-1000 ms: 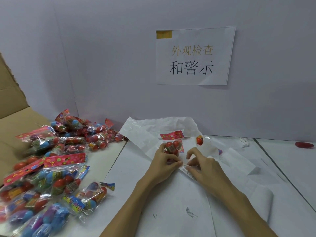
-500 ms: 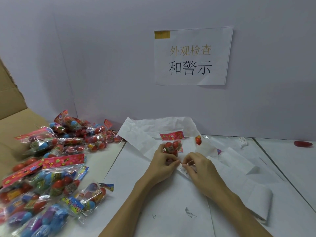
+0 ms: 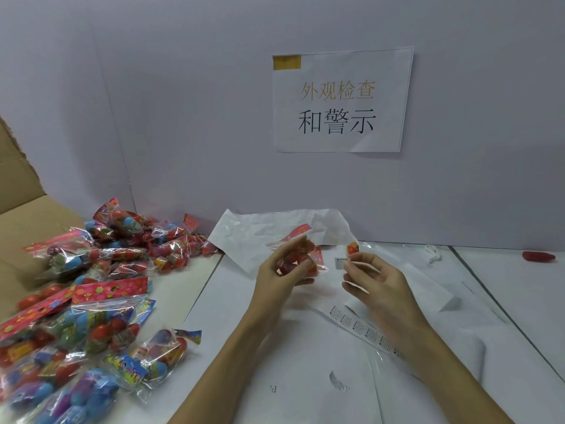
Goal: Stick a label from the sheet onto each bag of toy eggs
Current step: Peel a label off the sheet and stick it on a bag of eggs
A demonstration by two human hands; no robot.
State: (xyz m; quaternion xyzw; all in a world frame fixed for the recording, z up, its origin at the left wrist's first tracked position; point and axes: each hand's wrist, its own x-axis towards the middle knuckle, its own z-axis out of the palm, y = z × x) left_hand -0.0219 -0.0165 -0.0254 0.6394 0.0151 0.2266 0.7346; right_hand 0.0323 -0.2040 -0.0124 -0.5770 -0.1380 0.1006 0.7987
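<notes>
My left hand (image 3: 281, 267) grips a small clear bag of red toy eggs (image 3: 301, 255) with a pink header, lifted off the table and tilted. My right hand (image 3: 374, 278) pinches one small white warning label (image 3: 341, 262) between thumb and forefinger, a short gap to the right of the bag. The label strip (image 3: 363, 332) lies on the white paper under my right wrist, with several printed labels in a row. Part of the strip is hidden by my forearm.
A pile of bagged toy eggs (image 3: 91, 295) covers the table's left side beside a cardboard box (image 3: 21, 215). Crumpled white paper (image 3: 263, 231) lies behind my hands. Another red egg (image 3: 352, 248) sits behind the label. A red object (image 3: 538, 256) lies far right. A printed sign (image 3: 341, 101) hangs on the wall.
My right hand peeled a label off the strip and rose with it. My left hand lifted the bag off the paper and tilted it.
</notes>
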